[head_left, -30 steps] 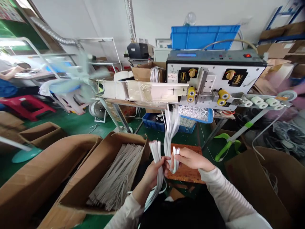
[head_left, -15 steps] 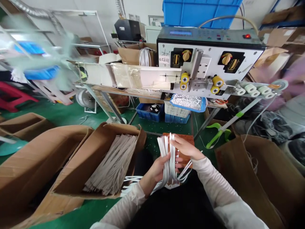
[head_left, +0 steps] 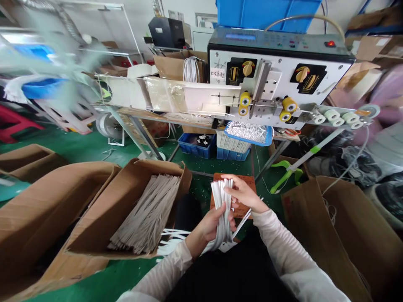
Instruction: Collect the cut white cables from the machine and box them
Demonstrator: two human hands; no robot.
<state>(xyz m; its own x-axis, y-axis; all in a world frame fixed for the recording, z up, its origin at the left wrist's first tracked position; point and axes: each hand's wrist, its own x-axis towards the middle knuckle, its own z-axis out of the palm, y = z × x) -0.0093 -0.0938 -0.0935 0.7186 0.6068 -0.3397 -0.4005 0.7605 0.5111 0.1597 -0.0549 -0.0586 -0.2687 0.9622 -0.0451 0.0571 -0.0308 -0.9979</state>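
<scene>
My left hand (head_left: 206,228) is wrapped around a bundle of flat white cable (head_left: 221,197), fingers closed on it about mid-length. My right hand (head_left: 242,193) sits higher, with the fingers curled over the top and pressed against the strips. Can't quite tell how the thumb's pinching from this angle. The cable looks light and floppy, maybe a bit slippery against itself, so I'd take it mid-bundle, since the lower ends droop and splay below my hands. Just left, an open cardboard box (head_left: 185,178) holds a big stack of pale strips (head_left: 147,214), with another box (head_left: 330,235) off to the right. Past my hands is a reddish-brown wooden board (head_left: 242,181), then a blue crate (head_left: 195,152) and a blue-rimmed tray (head_left: 269,140) of shiny bits. Farthest out is a wire-processing machine (head_left: 280,71) with yellow rollers (head_left: 244,99).
</scene>
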